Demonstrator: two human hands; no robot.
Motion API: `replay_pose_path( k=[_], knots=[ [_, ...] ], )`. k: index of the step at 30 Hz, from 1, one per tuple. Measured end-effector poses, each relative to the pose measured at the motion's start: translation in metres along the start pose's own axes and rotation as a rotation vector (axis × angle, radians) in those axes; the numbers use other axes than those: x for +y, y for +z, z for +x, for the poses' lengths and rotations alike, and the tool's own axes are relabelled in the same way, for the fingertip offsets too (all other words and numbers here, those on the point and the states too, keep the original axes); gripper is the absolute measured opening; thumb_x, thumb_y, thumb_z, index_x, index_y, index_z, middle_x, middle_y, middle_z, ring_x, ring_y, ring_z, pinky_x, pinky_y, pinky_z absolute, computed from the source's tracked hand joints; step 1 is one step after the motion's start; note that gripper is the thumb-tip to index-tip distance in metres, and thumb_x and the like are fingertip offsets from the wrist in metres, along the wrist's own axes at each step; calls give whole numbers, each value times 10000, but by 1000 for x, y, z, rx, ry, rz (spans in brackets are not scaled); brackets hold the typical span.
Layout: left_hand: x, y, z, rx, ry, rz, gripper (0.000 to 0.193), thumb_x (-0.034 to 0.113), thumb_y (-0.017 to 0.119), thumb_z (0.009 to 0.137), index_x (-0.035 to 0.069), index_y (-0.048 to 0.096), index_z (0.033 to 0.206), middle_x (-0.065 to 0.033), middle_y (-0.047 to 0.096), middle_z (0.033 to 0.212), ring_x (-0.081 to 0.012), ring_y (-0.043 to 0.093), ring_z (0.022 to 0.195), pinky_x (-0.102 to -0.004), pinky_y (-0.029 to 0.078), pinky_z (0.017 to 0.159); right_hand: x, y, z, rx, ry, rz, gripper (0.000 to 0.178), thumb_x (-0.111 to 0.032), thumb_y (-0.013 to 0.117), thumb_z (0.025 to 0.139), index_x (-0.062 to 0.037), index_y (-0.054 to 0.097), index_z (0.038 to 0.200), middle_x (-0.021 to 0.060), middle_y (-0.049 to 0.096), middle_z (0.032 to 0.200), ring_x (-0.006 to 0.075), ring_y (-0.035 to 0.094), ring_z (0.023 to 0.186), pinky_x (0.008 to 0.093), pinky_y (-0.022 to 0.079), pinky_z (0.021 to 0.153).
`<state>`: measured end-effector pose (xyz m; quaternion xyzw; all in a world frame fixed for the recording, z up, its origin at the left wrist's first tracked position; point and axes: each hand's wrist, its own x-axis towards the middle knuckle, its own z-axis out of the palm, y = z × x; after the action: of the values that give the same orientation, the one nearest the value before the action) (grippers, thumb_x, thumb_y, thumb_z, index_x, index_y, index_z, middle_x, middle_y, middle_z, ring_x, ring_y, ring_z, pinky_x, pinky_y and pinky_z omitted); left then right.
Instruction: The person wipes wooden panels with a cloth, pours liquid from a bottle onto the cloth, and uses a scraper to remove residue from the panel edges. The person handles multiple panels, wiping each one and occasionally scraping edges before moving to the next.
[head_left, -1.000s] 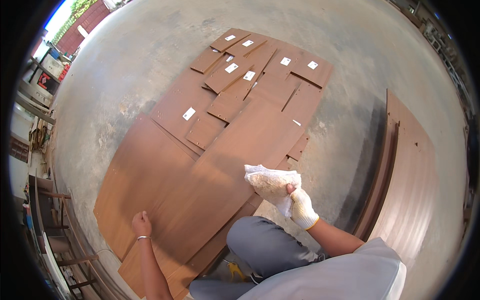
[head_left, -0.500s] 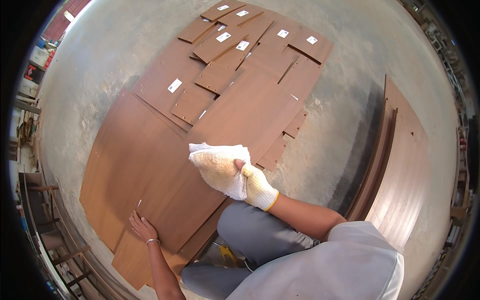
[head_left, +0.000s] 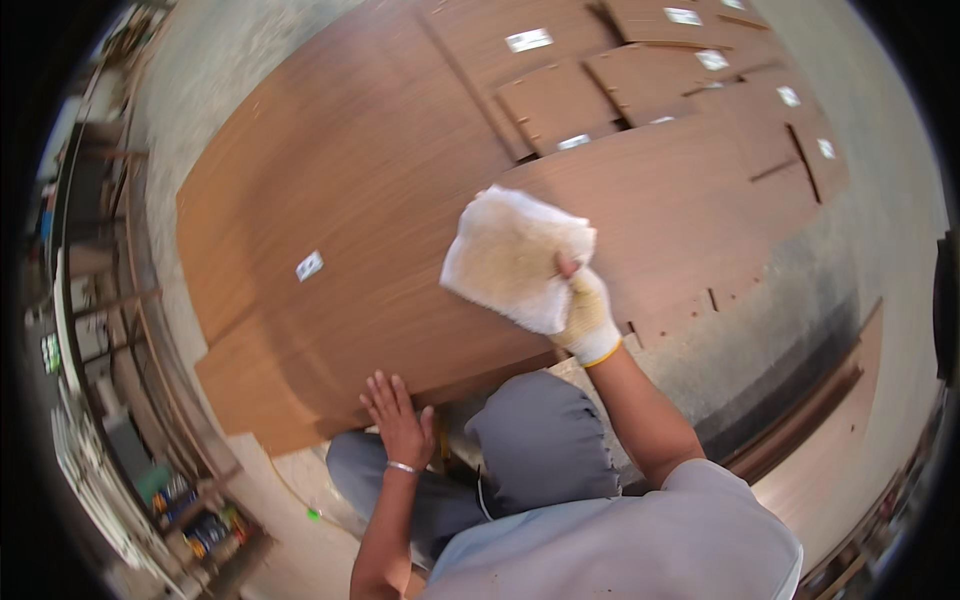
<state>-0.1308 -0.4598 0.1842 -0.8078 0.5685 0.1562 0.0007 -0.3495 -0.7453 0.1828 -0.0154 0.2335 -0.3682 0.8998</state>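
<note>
My right hand (head_left: 585,312), in a white knit glove with a yellow cuff, grips a folded white cloth (head_left: 515,255) with a yellowish stain. The thumb presses on top of the cloth, which is held above a large brown wood panel (head_left: 420,200). My bare left hand (head_left: 400,415), a bracelet at its wrist, is at the panel's near edge with fingers stretched out. Whether its fingertips touch the panel I cannot tell. A small white label (head_left: 310,265) lies on the panel, beyond and to the left of this hand.
Several smaller brown boards (head_left: 560,100) with white labels overlap at the far right. More long panels (head_left: 840,430) lie on the concrete floor at right. A rack (head_left: 125,290) with stored items stands at left. My bent knees (head_left: 545,430) are close to the panel's near edge.
The view has turned and come closer to the large panel. My left hand has drawn back to the near edge, uncovering the white label. The cloth stays in my right hand.
</note>
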Motion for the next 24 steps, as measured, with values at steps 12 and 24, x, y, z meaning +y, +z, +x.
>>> replay_pose_path(
  k=[12,24],
  knots=[
    [52,-11,-20,-80,-324,-138,980,140,733,831,-85,168,1599,-335,109,1675,-526,118,1553,-555,165,1268,3,-17,-8,258,-64,-204,721,-398,664,977,-83,380,1561,176,469,1544,407,512,1366,614,458,1114],
    [29,-36,-36,-126,-218,-228,830,136,721,827,-75,350,1539,-261,260,1661,-414,295,1531,-537,251,1245,-26,-52,-3,390,-228,-387,585,-363,601,1028,-96,455,1527,97,496,1546,333,501,1388,556,436,1145]
  ],
)
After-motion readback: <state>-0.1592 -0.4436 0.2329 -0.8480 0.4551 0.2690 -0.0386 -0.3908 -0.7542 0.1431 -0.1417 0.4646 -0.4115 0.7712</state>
